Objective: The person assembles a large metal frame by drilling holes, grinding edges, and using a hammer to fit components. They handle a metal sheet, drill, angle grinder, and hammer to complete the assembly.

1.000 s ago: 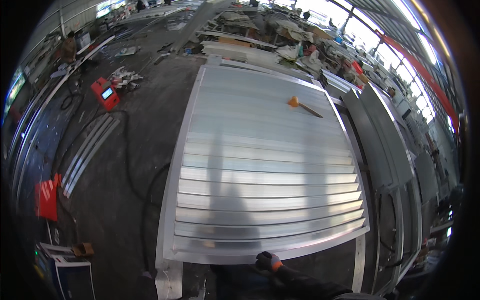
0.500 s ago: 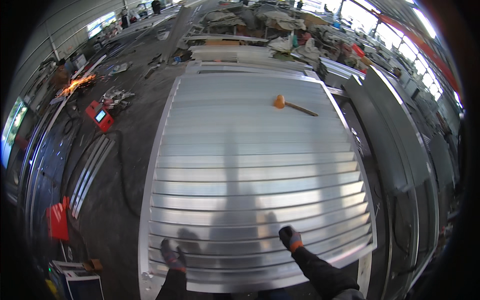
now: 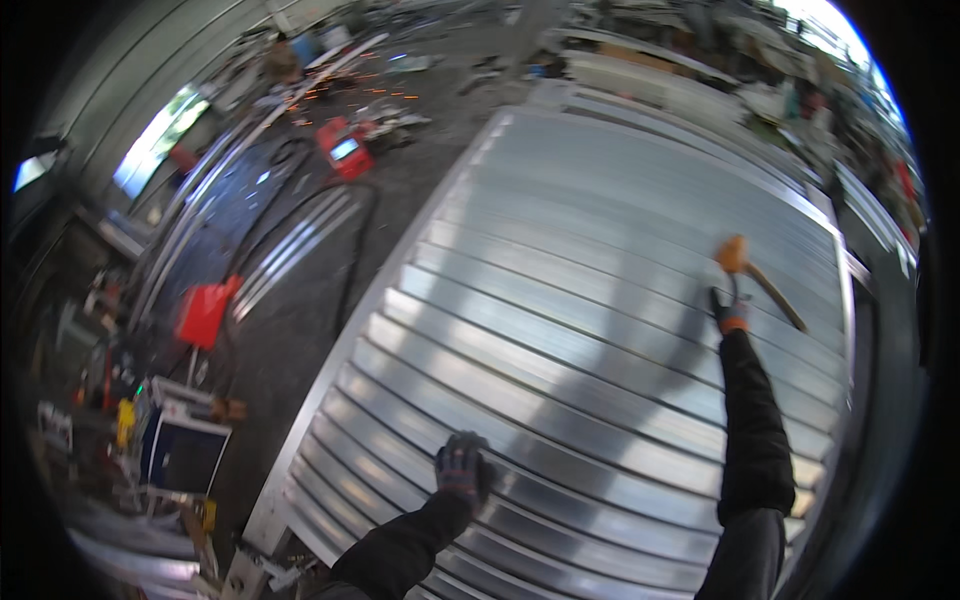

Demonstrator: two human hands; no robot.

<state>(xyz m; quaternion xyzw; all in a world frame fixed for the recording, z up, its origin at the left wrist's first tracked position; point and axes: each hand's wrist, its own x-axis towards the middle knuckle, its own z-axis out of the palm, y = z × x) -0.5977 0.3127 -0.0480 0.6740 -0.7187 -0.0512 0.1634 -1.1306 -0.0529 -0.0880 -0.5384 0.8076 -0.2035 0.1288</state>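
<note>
A large silver metal louvre panel (image 3: 560,350) with a frame and parallel slats lies before me. On its right far part rests a mallet with an orange head (image 3: 732,254) and a wooden handle (image 3: 778,298). My right hand (image 3: 733,312), in a dark glove with an orange cuff, is stretched out just short of the mallet head, thumb and fingers apart. Whether it touches the mallet I cannot tell. Over the slats at the near left is my gloved left hand (image 3: 463,470), its fingers extended onto the panel, holding nothing.
To the left on the floor stand a red device with a lit screen (image 3: 344,150), a red box (image 3: 206,312) and a blue-white machine (image 3: 184,450). Several metal strips (image 3: 298,248) lie between them, beside a dark cable. Orange sparks (image 3: 345,85) fly at the far left. Stacked metal sheets (image 3: 650,85) lie beyond the panel.
My right hand has reached forward to the mallet, and my left hand has moved forward over the slats. The view has turned, tilting the panel. The mallet appears to rest in place.
</note>
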